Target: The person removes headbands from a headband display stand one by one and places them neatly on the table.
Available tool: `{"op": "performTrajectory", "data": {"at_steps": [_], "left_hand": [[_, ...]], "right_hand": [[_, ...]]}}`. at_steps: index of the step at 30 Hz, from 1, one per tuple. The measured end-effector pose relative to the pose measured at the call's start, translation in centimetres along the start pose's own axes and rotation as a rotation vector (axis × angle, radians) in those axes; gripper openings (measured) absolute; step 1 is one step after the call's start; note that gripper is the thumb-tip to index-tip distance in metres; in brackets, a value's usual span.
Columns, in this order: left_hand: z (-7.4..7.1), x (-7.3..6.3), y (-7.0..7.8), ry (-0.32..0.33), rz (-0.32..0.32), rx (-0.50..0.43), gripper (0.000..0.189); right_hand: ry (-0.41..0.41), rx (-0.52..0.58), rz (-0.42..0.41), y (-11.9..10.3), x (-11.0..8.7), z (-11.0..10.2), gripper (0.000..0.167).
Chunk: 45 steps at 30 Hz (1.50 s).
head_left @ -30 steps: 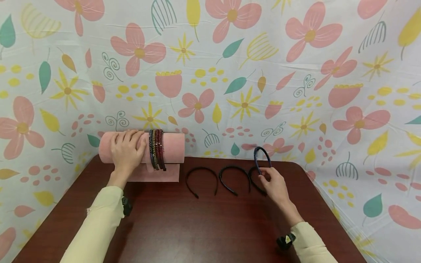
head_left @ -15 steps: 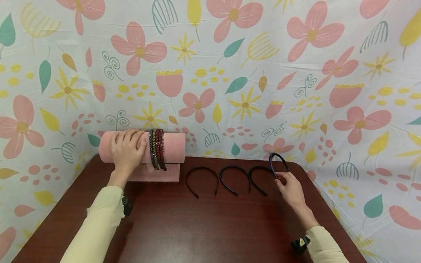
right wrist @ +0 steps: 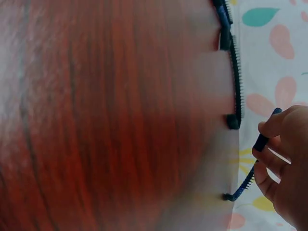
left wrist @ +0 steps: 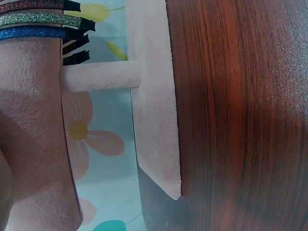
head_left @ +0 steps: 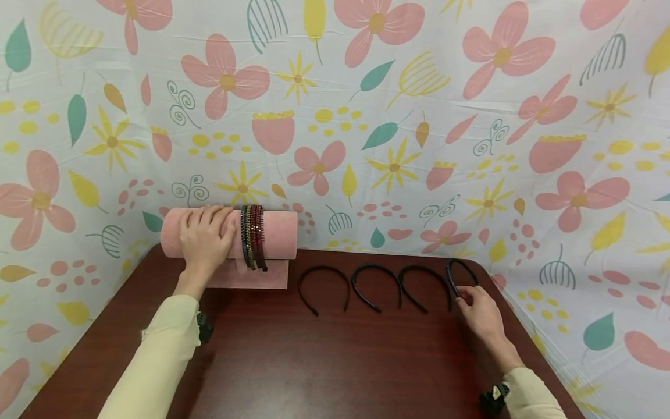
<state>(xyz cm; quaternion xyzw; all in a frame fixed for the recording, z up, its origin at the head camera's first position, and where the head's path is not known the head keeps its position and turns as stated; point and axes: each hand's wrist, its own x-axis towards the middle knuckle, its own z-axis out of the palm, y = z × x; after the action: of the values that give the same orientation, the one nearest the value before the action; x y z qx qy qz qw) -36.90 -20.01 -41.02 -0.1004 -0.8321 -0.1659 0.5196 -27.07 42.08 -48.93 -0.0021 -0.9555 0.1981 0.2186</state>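
— Trouble, taken left to right: where could you meet it first?

— Your left hand (head_left: 206, 237) grips the pink roll (head_left: 281, 235), fingers curved over its top. Uneven pressure could rock the stand, and your thumb, just beside the glittery headbands (head_left: 253, 235) around the roll, could nudge them toward its bare right end.

— And on your desk (head_left: 335, 361)?

— Three dark ones lie in a row: the first headband (head_left: 323, 267), the second headband (head_left: 376, 266), the third headband (head_left: 423, 267). The last two sit so close that a bump on one could drag the other.

— Your right hand (head_left: 481, 317)?

— It pinches one end of the blue headband (head_left: 452, 282), near the far right corner; I can't tell whether that band touches the wood. Drift left and its teeth could snag the third headband; push too far back and it could slip over the edge.

— What differs from a second ago?

— Your left hand and the roll match. Your right hand has gone rightward and lower; the blue headband, upright then, leans flatter, and the third headband, partly covered then, shows plainly.
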Motion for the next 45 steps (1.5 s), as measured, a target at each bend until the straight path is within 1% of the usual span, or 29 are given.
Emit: {"op": "performTrajectory", "data": {"at_steps": [6,12,16,22,27,31,36,45], "left_hand": [[0.0,-0.1,-0.1,-0.018,-0.002,-0.005,0.043],[0.1,-0.1,-0.1,-0.006,-0.001,-0.002,0.042],[0.1,-0.1,-0.1,0.000,-0.001,-0.005,0.042],[0.3,-0.2,0.0,-0.009,0.001,-0.003,0.043],[0.4,-0.1,0.1,0.017,0.001,-0.008,0.041],[0.3,0.0,0.2,0.029,0.005,-0.010,0.040],[0.2,0.2,0.2,0.034,0.009,-0.012,0.039],[0.2,-0.1,0.0,0.028,0.005,-0.002,0.041]], "right_hand": [[-0.030,-0.038,0.041,1.2,-0.3,0.2,0.028],[-0.091,-0.048,0.034,1.7,0.0,0.6,0.030],[-0.107,-0.070,0.047,2.0,0.4,1.0,0.030],[-0.132,-0.079,0.069,2.0,0.7,1.1,0.030],[-0.155,-0.072,0.076,1.9,0.7,1.0,0.031],[-0.143,-0.053,0.086,1.8,0.8,0.9,0.031],[-0.102,0.001,0.075,0.3,0.9,0.8,0.030],[-0.069,0.071,-0.028,-4.6,1.4,1.5,0.025]]}}
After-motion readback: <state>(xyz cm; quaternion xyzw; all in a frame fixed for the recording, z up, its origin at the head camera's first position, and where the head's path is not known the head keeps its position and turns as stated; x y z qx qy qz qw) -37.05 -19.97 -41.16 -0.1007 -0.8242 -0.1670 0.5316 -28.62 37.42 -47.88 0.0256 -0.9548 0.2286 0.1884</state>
